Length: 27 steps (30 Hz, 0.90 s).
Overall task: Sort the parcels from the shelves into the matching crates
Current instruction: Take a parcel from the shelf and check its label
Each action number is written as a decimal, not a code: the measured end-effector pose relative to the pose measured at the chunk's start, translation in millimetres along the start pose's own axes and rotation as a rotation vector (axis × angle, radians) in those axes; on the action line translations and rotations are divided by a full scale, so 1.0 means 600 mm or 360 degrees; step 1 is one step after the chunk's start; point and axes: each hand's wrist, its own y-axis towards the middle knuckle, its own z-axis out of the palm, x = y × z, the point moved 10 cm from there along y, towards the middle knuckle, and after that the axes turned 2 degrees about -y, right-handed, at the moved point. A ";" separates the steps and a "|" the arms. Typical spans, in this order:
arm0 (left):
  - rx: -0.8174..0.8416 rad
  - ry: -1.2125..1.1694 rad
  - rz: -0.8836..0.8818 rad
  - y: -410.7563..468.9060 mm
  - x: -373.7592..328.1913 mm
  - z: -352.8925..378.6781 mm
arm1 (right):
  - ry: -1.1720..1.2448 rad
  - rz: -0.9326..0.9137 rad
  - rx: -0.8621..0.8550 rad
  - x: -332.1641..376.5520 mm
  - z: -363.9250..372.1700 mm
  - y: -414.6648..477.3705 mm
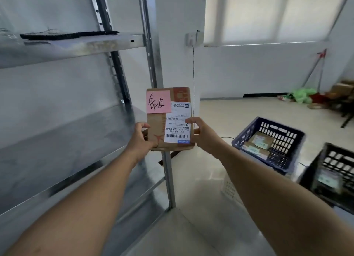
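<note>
Beside the front upright (151, 64) of the galvanised steel shelving (76, 45), off any shelf and clear of the crates: a flat rectangular cardboard parcel (156, 129), held upright in both hands.

- Left hand (140, 137) grips the lower left edge, fingers curled round it.
- Right hand (199, 133) pinches the lower right edge, with the thumb on the front and the fingers behind.
- Parcel face: matte brown card. A square pink sticky note (158, 102) sits at the top left with black handwriting (characters not legible to me). A glossy white shipping label (178, 123) is stuck on upside down; barcodes visible, fine print too small to read.
- On the tiled floor (220, 110) to the right stands a blue plastic crate (283, 140) with slotted walls. It holds cardboard parcels with pale green notes, blurred.
- Black slotted crate (337, 162) is nearer and cut off by the frame edge, contents unclear.
- White perforated crate (229, 188) is mostly hidden behind the right forearm.
- Upper shelf carries a thin black flat object (67, 35), seen edge-on and unidentifiable.
</note>
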 end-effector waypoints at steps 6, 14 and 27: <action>0.0311 0.0098 0.0137 0.019 -0.023 0.148 | 0.0047 0.0154 -0.0218 -0.097 -0.114 -0.028; 0.0630 0.0169 0.0239 0.081 -0.035 0.309 | 0.0060 0.0324 -0.0413 -0.200 -0.230 -0.043; 0.1108 0.0135 0.0432 0.262 -0.092 0.592 | 0.0017 0.0528 -0.0691 -0.317 -0.453 0.016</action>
